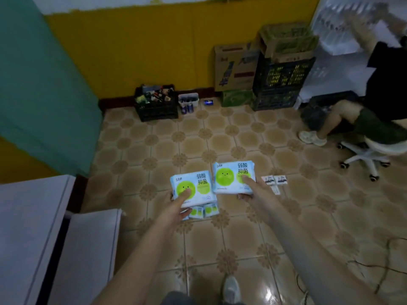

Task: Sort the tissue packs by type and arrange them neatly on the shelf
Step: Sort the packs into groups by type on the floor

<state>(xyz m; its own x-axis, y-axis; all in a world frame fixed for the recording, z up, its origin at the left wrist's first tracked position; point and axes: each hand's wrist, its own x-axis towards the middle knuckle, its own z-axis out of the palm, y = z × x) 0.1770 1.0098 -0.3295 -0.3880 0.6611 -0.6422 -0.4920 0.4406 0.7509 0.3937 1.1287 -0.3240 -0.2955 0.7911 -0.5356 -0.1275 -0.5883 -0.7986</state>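
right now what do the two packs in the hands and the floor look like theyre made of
Left pack and right pack: likely thin glossy plastic film, printed, with slightly soft, rounded edges. Floor: seemingly glazed ceramic tile, with grout lines and a bright reflection near the shoe.

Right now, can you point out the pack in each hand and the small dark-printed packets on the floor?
Left-hand pack [199,187]: head view, on its printed front.
Right-hand pack [229,176]: head view, on the green smiley circle.
Small dark-printed packets [274,180]: head view, between the two upper packets.
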